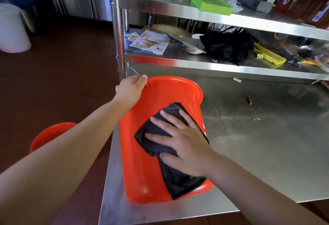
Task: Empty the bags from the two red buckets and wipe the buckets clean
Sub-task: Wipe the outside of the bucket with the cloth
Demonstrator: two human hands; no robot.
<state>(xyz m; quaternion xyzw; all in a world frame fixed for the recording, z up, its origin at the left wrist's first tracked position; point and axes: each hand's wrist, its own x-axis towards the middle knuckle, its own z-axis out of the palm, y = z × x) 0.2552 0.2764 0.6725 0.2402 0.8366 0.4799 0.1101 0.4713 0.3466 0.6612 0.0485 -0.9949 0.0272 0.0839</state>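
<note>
A stainless steel surface (258, 144) is seen in a kitchen with a dark red floor, with steel shelves (213, 62) behind it carrying papers, a black bag (229, 46) and a green tray (208, 0). On the near left corner of the surface a red bucket (142, 153) is laid on its side, its long axis running away from the person, the rim at the far end and the base toward the body. The rim is gripped by the left hand (130, 90), whose fingers are curled closed over the edge near the wire handle, so the bucket is kept from rolling. A dark cloth (170, 157) is pressed against the bucket's outer wall under the right hand (179, 139), which is spread flat with the fingers extended (nothing is pinched; the cloth is only held down by the palm). No bag can be seen in this bucket, though its inside is hidden from view. A second red bucket (51, 135) is seen lower down on the floor to the left, mostly covered by the left forearm; its contents cannot be told. The wiping step is judged to be under way, with strokes best run along the bucket's length, and the second bucket lies nearer the left hand
</note>
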